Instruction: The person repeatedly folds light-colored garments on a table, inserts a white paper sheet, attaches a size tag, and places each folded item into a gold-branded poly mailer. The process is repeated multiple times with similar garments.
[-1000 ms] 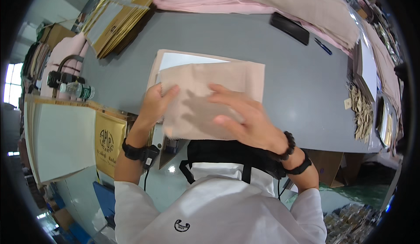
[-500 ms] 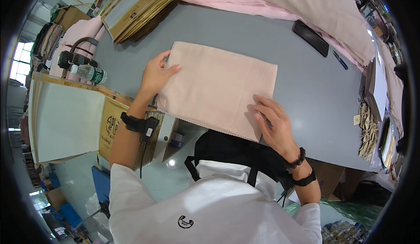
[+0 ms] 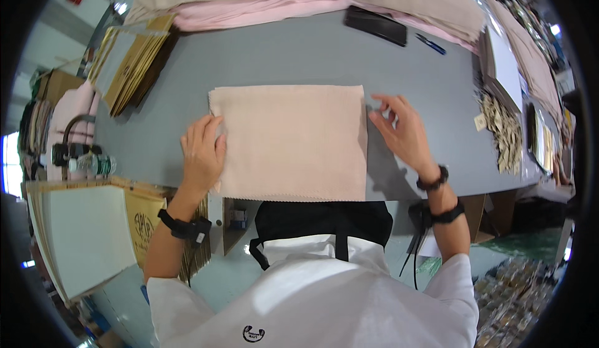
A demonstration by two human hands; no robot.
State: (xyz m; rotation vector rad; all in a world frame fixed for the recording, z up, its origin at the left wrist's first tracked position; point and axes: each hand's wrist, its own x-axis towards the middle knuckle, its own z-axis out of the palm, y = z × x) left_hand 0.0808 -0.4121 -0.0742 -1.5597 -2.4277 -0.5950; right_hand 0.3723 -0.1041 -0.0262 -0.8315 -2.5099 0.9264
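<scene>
Lying flat at the middle of the near edge of the table, the folded pink-beige cloth is set nearly square, its zigzag-cut lower side along that edge and its layers slightly uneven at the upper left corner. For neat handling, the left side would best be held lightly while the right side is smoothed outward, the layers being matched corner to corner without the weave being stretched. By the left hand the cloth's left side is touched, the fingers laid almost straight and loosely together, the thumb a little apart; no pinch is seen. The right hand is held just beside the right side, fingers half curled and parted from the thumb, nothing gripped. Farther out, a phone and a pen are placed near the far edge, and gold packets are stacked toward the far left corner.
</scene>
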